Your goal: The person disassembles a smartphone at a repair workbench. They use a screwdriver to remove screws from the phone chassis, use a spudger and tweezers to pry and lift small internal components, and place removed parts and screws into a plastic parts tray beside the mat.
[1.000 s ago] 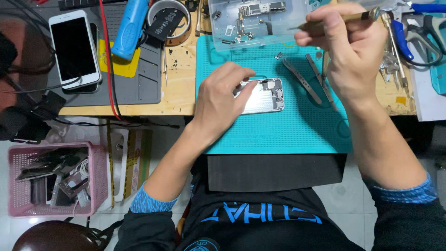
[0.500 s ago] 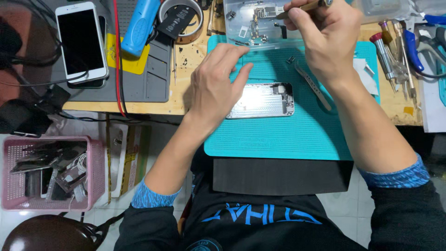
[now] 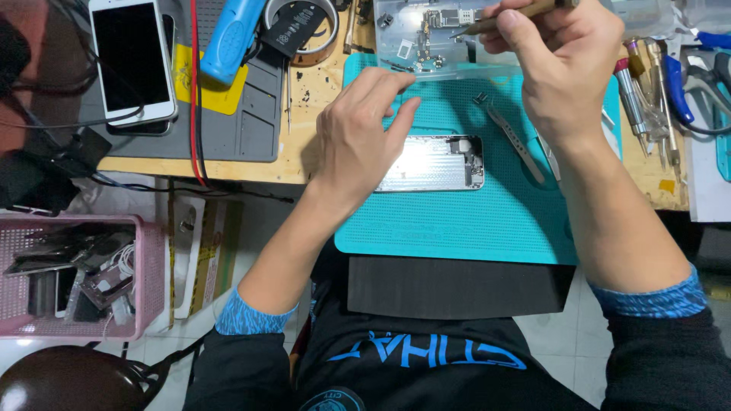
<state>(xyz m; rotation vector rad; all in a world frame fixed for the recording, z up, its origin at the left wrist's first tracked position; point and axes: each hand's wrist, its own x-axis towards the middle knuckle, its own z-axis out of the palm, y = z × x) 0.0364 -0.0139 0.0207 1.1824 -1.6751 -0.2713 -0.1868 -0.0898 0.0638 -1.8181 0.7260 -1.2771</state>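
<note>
Our left hand (image 3: 358,137) has slid off the phone housing (image 3: 432,163), fingers apart; right hand (image 3: 563,65) clamps a screwdriver (image 3: 510,17), tip seemingly over the parts tray (image 3: 426,38). Housing: light, stiff, fragile; hold by edges.

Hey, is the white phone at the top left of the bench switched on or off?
It looks off: the white phone lies face up on the grey mat with a dark, blank screen.

Phone shell and my screwdriver

My opened silver phone housing (image 3: 432,163) lies flat, lengthwise, mid-mat on the teal mat (image 3: 472,221); my slim brown-handled screwdriver (image 3: 509,17) slants over the clear parts tray (image 3: 426,38) at the mat's far edge.
</note>
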